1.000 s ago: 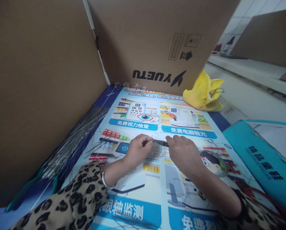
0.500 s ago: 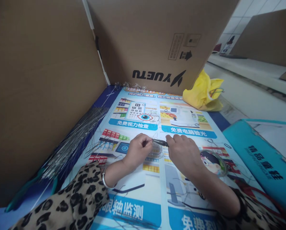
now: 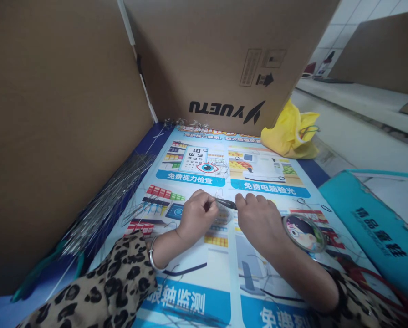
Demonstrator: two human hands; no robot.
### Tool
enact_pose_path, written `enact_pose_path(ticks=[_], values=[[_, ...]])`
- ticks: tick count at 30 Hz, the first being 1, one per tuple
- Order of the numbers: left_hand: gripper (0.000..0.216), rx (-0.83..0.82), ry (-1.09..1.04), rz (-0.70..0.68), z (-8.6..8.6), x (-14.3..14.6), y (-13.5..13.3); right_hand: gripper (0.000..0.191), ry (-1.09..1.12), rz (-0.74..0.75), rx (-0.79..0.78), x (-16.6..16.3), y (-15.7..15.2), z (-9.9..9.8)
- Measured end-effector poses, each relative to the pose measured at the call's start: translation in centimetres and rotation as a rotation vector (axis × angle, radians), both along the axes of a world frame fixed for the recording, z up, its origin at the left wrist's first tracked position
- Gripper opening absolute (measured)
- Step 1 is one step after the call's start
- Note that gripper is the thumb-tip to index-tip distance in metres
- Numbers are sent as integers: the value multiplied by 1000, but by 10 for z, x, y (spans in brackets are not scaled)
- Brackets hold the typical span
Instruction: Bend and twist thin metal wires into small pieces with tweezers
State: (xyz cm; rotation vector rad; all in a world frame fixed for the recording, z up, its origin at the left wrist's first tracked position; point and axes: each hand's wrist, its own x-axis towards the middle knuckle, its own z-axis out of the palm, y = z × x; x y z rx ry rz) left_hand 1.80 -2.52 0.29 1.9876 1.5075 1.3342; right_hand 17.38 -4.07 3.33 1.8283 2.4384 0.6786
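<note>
My right hand (image 3: 258, 218) is closed round the handles of dark, narrow-nosed pliers (image 3: 227, 203), whose jaws point left. At their tip my left hand (image 3: 197, 215) is closed in a pinch on what looks like thin wire, mostly hidden by the fingers. Fine wire loops (image 3: 224, 218) show just below the pliers, between the two hands. Both hands are above a printed poster (image 3: 217, 255) that covers the middle of the table. Beside my right forearm is a round clear dish (image 3: 318, 246), with a cartoon face showing in it.
A bundle of thin metal wires (image 3: 101, 205) lies at the left, over teal handles (image 3: 36, 273). Cardboard panels (image 3: 224, 59) stand at the back and left. A yellow bag (image 3: 289, 132) sits at the back right, a turquoise box (image 3: 371, 218) at the right. Loose wire bits are scattered about.
My right hand and the pliers have shifted slightly left and down, uncovering more of the round dish. My left hand keeps its pinch at the pliers' tip.
</note>
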Motion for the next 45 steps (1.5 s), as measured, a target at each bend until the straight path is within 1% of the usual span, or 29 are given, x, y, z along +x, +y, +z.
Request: enact_pose_path(ticks=[6,15,21,28,31,35,38,40,42,45], values=[[13,46,60,1,1,0,-2,20,-14,-8,-11,0,-1,-1],[12,41,63,-5,2,0,-3,18,-1,-5,-51,-1,1,0],[11,102,102,-33,3,-1,-5,17,3,-14,-64,-2,0,2],[11,102,93,-53,4,-3,-7,18,18,-16,-93,-1,0,2],[12,68,56,-59,5,-2,-5,18,25,-22,-121,-1,1,2],[11,-40,-20,-57,8,-2,-3,20,83,8,-153,2,4,4],[11,-84,-36,-52,10,-4,-1,20,161,25,-175,9,8,5],[11,-104,-44,-53,11,-6,0,20,205,2,-187,15,12,7],[11,-128,-56,-63,10,-8,1,21,220,-20,-194,21,17,9],[10,-158,-69,-87,10,-8,1,22,230,6,-210,27,22,11]])
